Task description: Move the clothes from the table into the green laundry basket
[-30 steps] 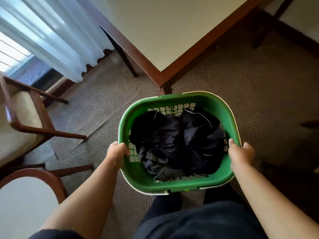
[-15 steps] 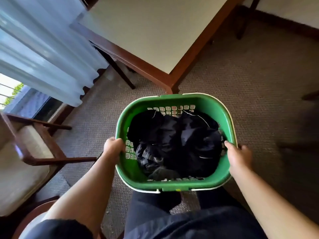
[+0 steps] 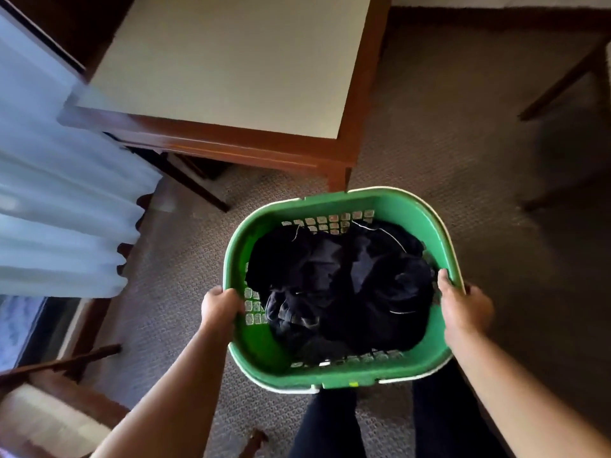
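On my far left the sheer white pleated curtain [image 3: 59, 206] is smeared with blur, and the wooden armchair with a cream cushion [image 3: 49, 421] below it is cut off by the frame edge. I can only see part of the square table with a pale top and glossy reddish-brown wooden border [image 3: 231, 150]; its far side runs out of view. The floor is brown carpet with a small woven pattern [image 3: 172, 259].

My left hand [image 3: 220, 307] is closed over the left rim of the green plastic laundry basket with lattice-holed walls and a white-edged rim [image 3: 344, 378], fingers wrapped under the lip where I can't see them. The basket is held just beyond the table's near corner, above my dark trouser legs. The heap of dark crumpled clothes [image 3: 340, 289] lies inside it, between my two hands; individual garments are hard to make out in the dark mass. My right hand [image 3: 463, 309] clamps the right rim, thumb hooked inside.
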A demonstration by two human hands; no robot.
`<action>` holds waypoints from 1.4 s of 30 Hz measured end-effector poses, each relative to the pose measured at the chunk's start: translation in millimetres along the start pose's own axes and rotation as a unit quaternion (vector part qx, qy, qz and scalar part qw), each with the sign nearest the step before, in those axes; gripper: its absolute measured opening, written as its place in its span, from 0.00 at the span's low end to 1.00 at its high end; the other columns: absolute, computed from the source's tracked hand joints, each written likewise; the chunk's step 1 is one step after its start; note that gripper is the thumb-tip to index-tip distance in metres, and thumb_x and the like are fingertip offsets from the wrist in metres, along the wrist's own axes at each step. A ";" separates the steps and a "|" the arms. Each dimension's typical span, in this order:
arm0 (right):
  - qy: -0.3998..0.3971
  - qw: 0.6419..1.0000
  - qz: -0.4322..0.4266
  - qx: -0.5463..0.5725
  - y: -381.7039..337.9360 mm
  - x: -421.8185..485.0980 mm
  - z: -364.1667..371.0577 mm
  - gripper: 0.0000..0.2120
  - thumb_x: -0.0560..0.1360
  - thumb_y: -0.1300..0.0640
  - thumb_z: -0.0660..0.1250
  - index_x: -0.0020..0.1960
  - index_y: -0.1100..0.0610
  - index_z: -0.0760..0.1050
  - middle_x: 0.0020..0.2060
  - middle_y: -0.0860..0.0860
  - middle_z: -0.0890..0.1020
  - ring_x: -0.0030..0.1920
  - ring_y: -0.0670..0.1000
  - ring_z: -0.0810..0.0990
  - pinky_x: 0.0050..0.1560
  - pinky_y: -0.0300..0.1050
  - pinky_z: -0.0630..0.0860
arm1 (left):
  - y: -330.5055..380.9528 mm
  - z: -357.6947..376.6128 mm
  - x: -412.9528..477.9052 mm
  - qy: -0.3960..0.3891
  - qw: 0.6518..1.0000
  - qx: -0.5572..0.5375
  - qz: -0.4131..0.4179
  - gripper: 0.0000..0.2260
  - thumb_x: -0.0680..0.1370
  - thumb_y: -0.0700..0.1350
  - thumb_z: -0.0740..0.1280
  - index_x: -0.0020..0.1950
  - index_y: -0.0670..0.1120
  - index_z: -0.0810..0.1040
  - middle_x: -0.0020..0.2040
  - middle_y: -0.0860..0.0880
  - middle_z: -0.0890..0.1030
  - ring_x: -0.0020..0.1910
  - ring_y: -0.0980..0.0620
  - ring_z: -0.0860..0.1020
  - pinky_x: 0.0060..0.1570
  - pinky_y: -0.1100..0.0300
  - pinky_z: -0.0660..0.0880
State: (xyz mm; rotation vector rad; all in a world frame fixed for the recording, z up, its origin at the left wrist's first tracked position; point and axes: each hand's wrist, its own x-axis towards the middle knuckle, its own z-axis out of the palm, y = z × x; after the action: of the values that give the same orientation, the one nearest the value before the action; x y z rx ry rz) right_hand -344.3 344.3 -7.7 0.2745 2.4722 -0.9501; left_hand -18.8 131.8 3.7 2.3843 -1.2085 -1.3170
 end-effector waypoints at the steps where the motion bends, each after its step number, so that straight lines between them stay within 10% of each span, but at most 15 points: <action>1: 0.006 1.000 -0.002 -0.005 4.1 -7.2 8.3 0.24 0.75 0.39 0.70 0.50 0.62 0.83 0.44 0.63 0.84 0.47 0.66 0.82 0.43 0.50 0.73 | 2.0 -3.6 10.5 0.000 1.000 0.004 0.006 0.09 0.63 0.29 0.61 0.38 0.40 0.74 0.27 0.44 0.73 0.23 0.48 0.70 0.23 0.63 0.69; 19: -0.071 0.997 0.007 -0.009 46.0 -43.5 123.9 0.16 0.85 0.48 0.56 0.58 0.61 0.72 0.47 0.59 0.78 0.50 0.62 0.79 0.48 0.52 0.72 | 50.8 -15.8 160.8 -0.003 0.978 0.150 0.144 0.04 0.62 0.38 0.64 0.34 0.41 0.76 0.30 0.45 0.77 0.32 0.42 0.77 0.37 0.49 0.78; 29: -0.143 0.989 0.022 -0.037 60.2 -58.3 160.2 0.14 0.82 0.60 0.57 0.67 0.60 0.68 0.61 0.63 0.78 0.59 0.63 0.79 0.63 0.59 0.75 | 31.9 -16.4 158.7 -0.036 0.957 0.227 0.175 0.20 0.74 0.37 0.67 0.64 0.43 0.69 0.54 0.39 0.78 0.51 0.37 0.78 0.51 0.47 0.77; 35: -0.169 0.976 -0.005 -0.140 52.7 -56.8 149.2 0.21 0.82 0.61 0.59 0.73 0.66 0.64 0.70 0.66 0.72 0.68 0.65 0.74 0.67 0.55 0.71 | 7.6 -1.1 148.3 -0.060 0.914 0.348 0.202 0.44 0.76 0.42 0.69 0.83 0.40 0.44 0.84 0.39 0.43 0.82 0.39 0.45 0.78 0.37 0.48; 38: -0.181 0.968 -0.031 -0.171 52.5 -64.6 152.4 0.33 0.83 0.60 0.60 0.80 0.67 0.47 0.78 0.65 0.58 0.77 0.64 0.62 0.75 0.53 0.61 | 1.2 7.2 134.8 -0.048 0.898 0.376 0.224 0.42 0.77 0.44 0.68 0.83 0.40 0.44 0.83 0.36 0.41 0.82 0.37 0.41 0.78 0.38 0.45; 42: -0.171 0.958 -0.106 -0.205 45.8 -72.8 150.4 0.35 0.80 0.58 0.65 0.77 0.72 0.52 0.77 0.70 0.57 0.77 0.66 0.58 0.78 0.58 0.57 | -3.9 14.4 111.5 -0.065 0.903 0.350 0.240 0.40 0.80 0.48 0.67 0.83 0.40 0.45 0.84 0.38 0.44 0.83 0.39 0.42 0.79 0.39 0.46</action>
State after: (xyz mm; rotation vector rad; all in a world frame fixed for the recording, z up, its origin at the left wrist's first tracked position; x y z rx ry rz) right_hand -211.5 275.8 -95.4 -0.2765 2.3270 -0.4882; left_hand 4.2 57.9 -77.8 2.1317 -2.4525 -0.9867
